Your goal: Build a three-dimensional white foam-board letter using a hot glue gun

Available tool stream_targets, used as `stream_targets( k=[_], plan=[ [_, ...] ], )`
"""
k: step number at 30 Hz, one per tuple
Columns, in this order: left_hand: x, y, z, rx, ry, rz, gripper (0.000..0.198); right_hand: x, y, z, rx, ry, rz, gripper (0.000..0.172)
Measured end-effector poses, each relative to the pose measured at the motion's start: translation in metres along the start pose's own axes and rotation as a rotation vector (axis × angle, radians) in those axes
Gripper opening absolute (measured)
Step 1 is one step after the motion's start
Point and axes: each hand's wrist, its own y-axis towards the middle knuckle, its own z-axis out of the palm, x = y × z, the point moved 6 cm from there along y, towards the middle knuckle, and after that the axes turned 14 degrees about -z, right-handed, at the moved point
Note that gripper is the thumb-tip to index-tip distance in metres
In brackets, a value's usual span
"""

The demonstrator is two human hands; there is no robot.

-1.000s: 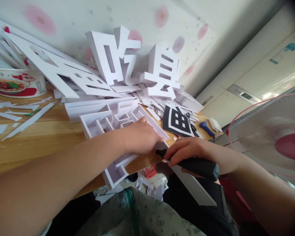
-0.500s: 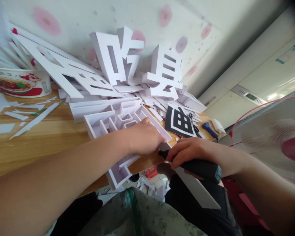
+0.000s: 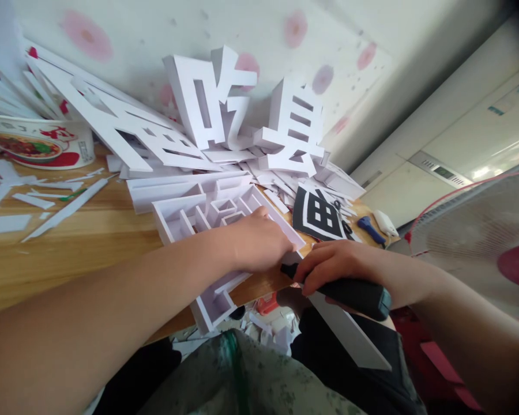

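My right hand is closed around a black handheld tool, a thick handle with a narrow dark tip. The tip points left, close to my left hand's fingertips. A long white foam-board strip runs from between my hands down over my right thigh. My left hand has its fingers curled down, with the thumb side at the strip's upper end; its fingertips are partly hidden. Under my left hand and forearm lies an open-backed white foam-board letter with upright walls and small compartments, reaching the table's front edge.
Finished white characters lean on the wall behind. A black template card, scissors and a blue-handled tool lie at right, near a fan. At left stand a noodle tub and offcuts on the wooden table.
The whole view has shifted slightly, so the table and things sit a little further right. Both hands, the tool and the strip hold almost the same positions.
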Motion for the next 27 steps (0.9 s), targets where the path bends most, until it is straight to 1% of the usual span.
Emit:
stream_targets(
  k=[3,8,13,19,27],
  plan=[
    [0.0009,0.0006,0.0009,-0.005,0.001,0.003,0.030,-0.0001,0.0011,-0.0006,0.007,-0.002,0.005,0.026],
    [0.0010,0.0009,0.0024,-0.020,-0.004,0.006,0.030,-0.0001,0.0012,-0.0011,0.005,0.010,0.018,0.029],
    [0.0007,0.0013,0.0036,-0.036,-0.018,0.014,0.025,0.0014,-0.0001,-0.0029,-0.003,0.009,0.019,0.026],
    [-0.0009,-0.0002,-0.0005,-0.008,-0.015,0.011,0.027,-0.0001,-0.0004,0.0003,0.029,-0.018,0.004,0.024],
    [-0.0007,-0.0006,-0.0014,-0.002,-0.021,-0.014,0.027,-0.0001,0.0006,0.0015,0.048,-0.026,-0.002,0.030]
  ],
)
